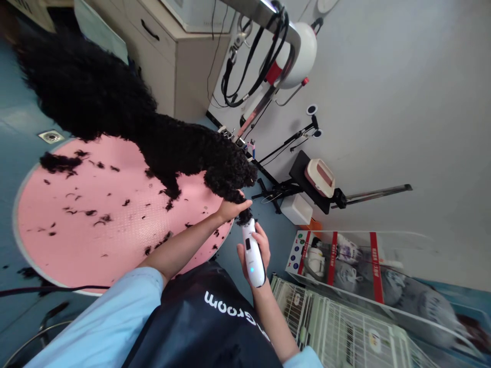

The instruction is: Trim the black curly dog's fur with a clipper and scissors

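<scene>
The dark apron (199, 327) sits closest to my camera. Beyond it I have the white clipper (253, 258) clasped in the right hand (264, 245), its long axis running away from me and leaning slightly left, blade end at the hair on the dog's leg (244, 215). My left hand (231, 210) is closed around that leg. The black dog (111, 97) slants from upper left to the middle, over a round pink table (130, 220) strewn with hair clumps (61, 162). I see blue floor (226, 253), a grey wall (383, 102), and wire cages (345, 327) at lower right
</scene>
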{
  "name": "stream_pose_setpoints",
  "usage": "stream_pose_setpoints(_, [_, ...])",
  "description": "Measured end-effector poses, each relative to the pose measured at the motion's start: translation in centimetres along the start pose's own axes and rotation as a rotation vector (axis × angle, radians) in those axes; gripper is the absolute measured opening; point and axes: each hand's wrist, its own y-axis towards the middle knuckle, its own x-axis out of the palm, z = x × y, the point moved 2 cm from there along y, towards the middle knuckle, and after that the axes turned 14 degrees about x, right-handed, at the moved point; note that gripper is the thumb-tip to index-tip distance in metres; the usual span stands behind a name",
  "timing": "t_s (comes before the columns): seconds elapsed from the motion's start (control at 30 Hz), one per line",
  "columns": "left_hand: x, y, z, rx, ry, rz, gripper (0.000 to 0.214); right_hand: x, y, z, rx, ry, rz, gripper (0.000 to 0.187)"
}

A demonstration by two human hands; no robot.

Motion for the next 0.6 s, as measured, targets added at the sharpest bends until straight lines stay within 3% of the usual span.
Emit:
stream_pose_setpoints(0.1, [-0.1,0.2,0.1,0.004,0.014,0.018,0.030,-0.8,-0.3,-0.8,0.059,0.117,-0.163,0.042])
stream_pose_setpoints(0.23, [-0.1,0.3,0.1,0.024,0.023,0.011,0.031,-2.2,-1.0,-0.8,0.226,0.154,0.104,0.037])
stream_pose_setpoints(0.3, [-0.1,0.3,0.1,0.029,0.027,0.014,0.032,-2.2,-1.0,-0.3,0.285,0.139,0.178,0.036])
stream_pose_setpoints(0.5, [0.0,0.3,-0.2,-0.002,-0.024,0.007,0.037,-1.1,-0.5,1.2,0.320,0.242,0.035,0.041])
stream_pose_setpoints(0.6, [0.0,0.3,-0.2,0.008,-0.023,0.025,0.038,-1.3,-0.5,1.5,0.295,0.246,0.088,0.038])
